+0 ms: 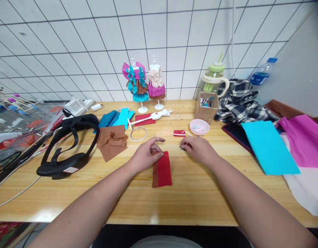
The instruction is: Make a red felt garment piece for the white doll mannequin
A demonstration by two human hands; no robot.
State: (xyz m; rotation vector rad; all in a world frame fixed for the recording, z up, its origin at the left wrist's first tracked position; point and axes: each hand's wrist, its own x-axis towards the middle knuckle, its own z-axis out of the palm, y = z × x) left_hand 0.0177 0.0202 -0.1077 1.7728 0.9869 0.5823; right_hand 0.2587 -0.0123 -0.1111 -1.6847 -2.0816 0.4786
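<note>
A red cloth strip (pixel 164 170) with a brown strip under its left edge lies on the wooden table (pixel 138 203). My left hand (pixel 146 154) rests on the strip's top left corner, fingers pinching it. My right hand (pixel 197 148) hovers just right of the strip, fingertips closed on a small thin metal item (pixel 181 148), too small to identify. A small red piece (pixel 178 133) lies beyond my hands, beside a pink bowl (pixel 199 126).
Brown cloth pieces (pixel 112 141), a ring (pixel 138 133), a glue gun (pixel 154 116) and blue cloth (pixel 115 118) lie at the back left. A black headset (pixel 68 144) sits left. Two dressed mannequins (pixel 146 82), a cardboard box (pixel 205 108), a mug, plaid cloth and coloured sheets (pixel 269 146) stand right.
</note>
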